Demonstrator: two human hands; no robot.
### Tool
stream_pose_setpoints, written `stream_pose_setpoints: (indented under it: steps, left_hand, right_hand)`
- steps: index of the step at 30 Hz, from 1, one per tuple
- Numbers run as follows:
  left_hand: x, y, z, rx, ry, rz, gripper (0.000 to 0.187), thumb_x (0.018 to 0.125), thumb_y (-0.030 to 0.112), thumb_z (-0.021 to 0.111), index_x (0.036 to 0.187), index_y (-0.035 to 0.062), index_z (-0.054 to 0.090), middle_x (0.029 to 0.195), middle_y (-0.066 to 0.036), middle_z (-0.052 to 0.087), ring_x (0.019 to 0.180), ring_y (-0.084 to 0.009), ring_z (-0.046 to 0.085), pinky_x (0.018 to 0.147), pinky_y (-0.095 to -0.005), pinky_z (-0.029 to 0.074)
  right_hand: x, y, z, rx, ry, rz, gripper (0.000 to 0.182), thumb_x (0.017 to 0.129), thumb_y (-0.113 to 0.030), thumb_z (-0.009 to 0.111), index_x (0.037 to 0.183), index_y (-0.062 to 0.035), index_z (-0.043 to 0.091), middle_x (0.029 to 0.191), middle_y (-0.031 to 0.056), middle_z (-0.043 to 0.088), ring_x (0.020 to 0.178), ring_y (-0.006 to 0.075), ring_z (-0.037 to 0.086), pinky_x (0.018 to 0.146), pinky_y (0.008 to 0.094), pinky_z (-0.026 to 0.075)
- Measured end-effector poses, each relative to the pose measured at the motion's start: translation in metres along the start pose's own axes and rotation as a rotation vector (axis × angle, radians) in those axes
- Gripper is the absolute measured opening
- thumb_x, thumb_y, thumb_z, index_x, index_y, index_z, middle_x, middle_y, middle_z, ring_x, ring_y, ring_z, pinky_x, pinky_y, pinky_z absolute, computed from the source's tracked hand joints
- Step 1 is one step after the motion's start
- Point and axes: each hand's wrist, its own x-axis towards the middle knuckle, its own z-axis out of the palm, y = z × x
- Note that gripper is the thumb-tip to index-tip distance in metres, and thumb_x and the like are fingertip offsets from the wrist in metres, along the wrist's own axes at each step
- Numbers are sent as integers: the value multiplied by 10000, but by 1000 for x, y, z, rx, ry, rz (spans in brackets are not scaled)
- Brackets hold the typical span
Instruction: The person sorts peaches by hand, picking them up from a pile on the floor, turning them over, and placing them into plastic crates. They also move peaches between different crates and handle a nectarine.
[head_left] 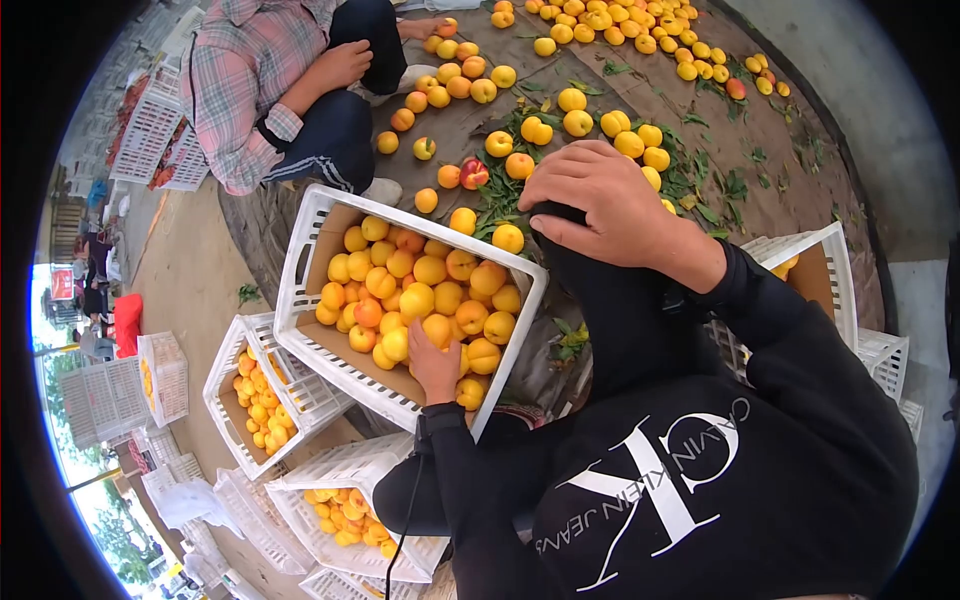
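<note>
My left hand (435, 365) reaches into a white plastic crate (300, 240) lined with cardboard and filled with yellow peaches (417, 300). Its fingers and thumb close around a yellow peach (437, 328) near the crate's near side; the fingertips are partly hidden among the fruit. My right hand (610, 200) lies over my bent, black-clad knee, fingers together and extended, holding nothing. Just beyond that knee, loose peaches (577, 123) and green leaves (500, 200) are scattered on a brown ground sheet (490, 120). One redder fruit (473, 173) lies among them.
Opposite me sits another person in a plaid shirt (240, 80), one hand (425, 28) by the peaches. More white crates with peaches stand at left (235, 420) and below (290, 490); another crate (840, 280) is at right. A larger peach pile (620, 20) lies at the back.
</note>
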Motion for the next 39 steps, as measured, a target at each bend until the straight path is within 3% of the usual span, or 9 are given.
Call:
stream_pose_setpoints:
  steps: [7,14,21,24,25,28,29,33,39]
  left_hand:
    - [-12,-23,40,291,44,56,669,862,378,599,1327,-57,393,1365,-267,410,1299,-407,344,1107,-487,227]
    - [3,13,36,329,184,-69,423,873,247,555,1201,-20,534,1260,-206,524,1142,-390,471,973,-475,368]
    - [48,37,56,181,497,-599,461,841,206,574,1249,6,498,1207,-187,565,1025,-390,555,884,-483,415]
    - [60,31,73,345,594,-465,506,860,231,562,1309,23,455,1196,-183,578,1031,-385,558,877,-486,411]
    - [62,54,62,236,412,-651,518,888,278,541,1329,25,443,1194,-193,582,1055,-385,546,881,-483,406]
    - [58,38,69,302,437,-549,511,913,312,515,1328,22,448,1198,-205,581,1042,-401,545,880,-471,407]
    - [49,-12,104,316,559,-490,504,932,306,500,1328,-1,447,1202,-223,577,1056,-418,534,895,-464,406]
    - [62,42,55,-131,325,-620,478,980,207,422,1377,-50,354,1318,-264,479,1220,-368,460,1028,-437,340]
    - [73,91,25,-455,409,-532,500,1011,232,349,1427,-26,246,1473,-202,282,1362,-308,304,1118,-376,260]
  right_hand:
    - [-1,0,-2,89,42,-54,179,736,-178,694,893,-105,653,918,42,641,941,250,599,853,396,450]
    - [-2,7,8,414,76,-93,154,815,-204,661,941,-115,647,919,35,629,956,241,581,892,409,414]
    - [-2,64,56,1149,-135,378,358,943,-331,509,1107,-30,612,1051,101,646,1014,199,589,883,316,438]
    - [-20,118,95,1225,-324,480,342,957,-312,510,1108,-20,605,1014,85,645,990,168,594,893,316,436]
    - [-31,144,105,1070,-399,544,345,930,-323,535,1116,-42,610,1009,95,651,962,190,611,866,332,449]
    - [-74,202,136,128,-560,690,367,821,-330,608,1118,-115,629,1001,126,665,901,282,636,777,392,481]
    - [-84,217,141,98,-586,714,369,793,-315,616,1108,-123,634,996,131,665,910,308,627,772,413,484]
    - [-79,260,154,225,-450,919,379,765,-271,630,1117,-131,614,990,132,651,910,331,618,786,442,481]
    - [-14,323,206,-5,-28,702,513,719,-150,679,1204,-90,522,1141,143,568,1011,340,571,827,429,469]
